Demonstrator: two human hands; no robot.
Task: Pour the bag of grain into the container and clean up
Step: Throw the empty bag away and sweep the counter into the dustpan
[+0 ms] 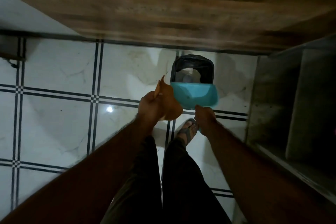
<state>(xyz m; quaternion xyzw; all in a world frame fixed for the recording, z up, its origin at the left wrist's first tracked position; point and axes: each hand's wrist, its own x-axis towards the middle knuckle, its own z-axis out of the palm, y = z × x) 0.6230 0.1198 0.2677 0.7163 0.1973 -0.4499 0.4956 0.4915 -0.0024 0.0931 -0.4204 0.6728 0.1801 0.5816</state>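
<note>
Both hands are closed on something: the left hand (150, 104) grips a crumpled brown paper bag (170, 101), and the right hand (205, 116) holds the handle of a turquoise dustpan (195, 95). Its front lip is over the near rim of a black-lined bin (193, 63) standing on the white tiled floor (60, 71), beside the wooden counter edge (163, 14).

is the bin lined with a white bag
No, the bin on the tiled floor has a black bag folded over its rim.
</note>
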